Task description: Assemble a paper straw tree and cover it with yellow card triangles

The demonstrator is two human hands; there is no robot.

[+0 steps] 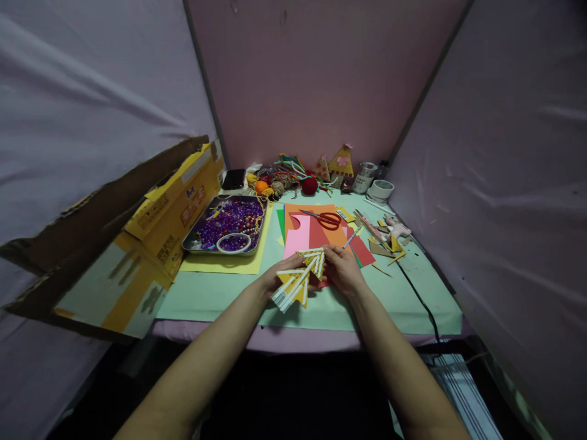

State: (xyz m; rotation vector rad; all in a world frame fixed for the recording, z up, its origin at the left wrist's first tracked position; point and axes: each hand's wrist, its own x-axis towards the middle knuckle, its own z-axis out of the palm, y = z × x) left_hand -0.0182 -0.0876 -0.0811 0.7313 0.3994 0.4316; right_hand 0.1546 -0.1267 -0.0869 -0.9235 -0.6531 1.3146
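In front of me, above the table's near side, I hold a yellow cardboard tree cutout crossed by white strips. My left hand is closed round its left edge from beneath, the fingers partly hidden behind it. At the pointed far end, my right hand pinches the cutout between thumb and fingers. Just beyond the hands lie coloured paper sheets in pink, orange and red. Red-handled scissors rest on top of these sheets.
A metal tray of purple beads with a white ring sits left, beside a large cardboard box. Yarn balls and decorated triangles line the back. Right are a white cup, cardboard scraps and a black cable.
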